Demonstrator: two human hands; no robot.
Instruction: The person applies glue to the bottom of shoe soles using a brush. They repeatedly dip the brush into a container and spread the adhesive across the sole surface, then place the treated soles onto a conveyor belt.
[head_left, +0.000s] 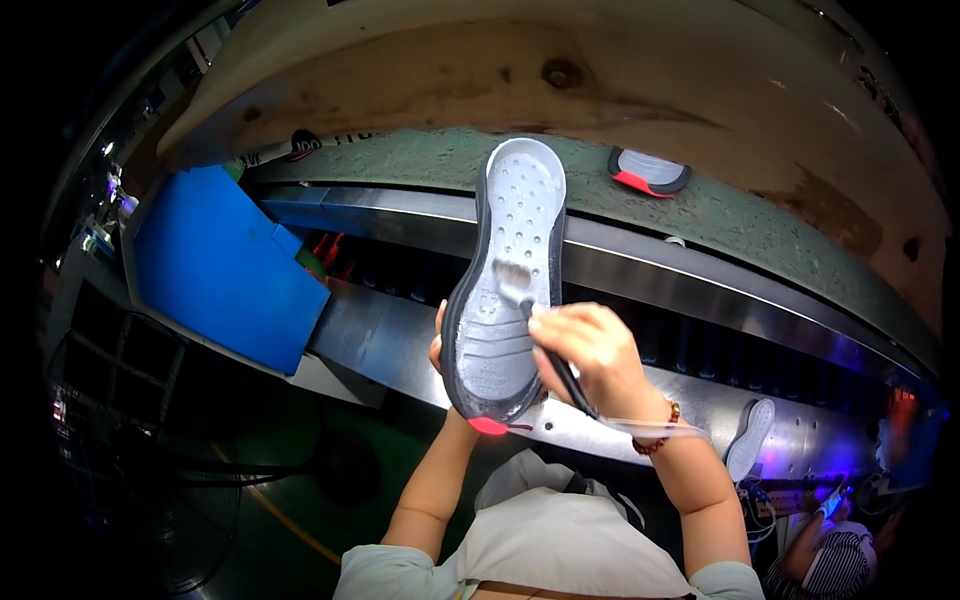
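A shoe sole [522,225] with a grey dimpled inner face, black sidewalls and a red tip stands lengthwise before me, the red end nearest my body. My left hand [437,340] grips it from beneath at its left edge; most of that hand is hidden behind the sole. In my right hand [602,352] is a brush [572,384] with a dark handle, its pale bristles touching the sole's middle. From the handle's lower end a clear tube runs right, past my beaded bracelet [660,430].
Beyond the metal rail [640,262], another red-and-black sole [650,172] lies on a green belt [730,215] below a wooden board [480,75]. A blue panel [220,265] stands left. At right are a grey sole [750,440] and another person in a striped top [840,558].
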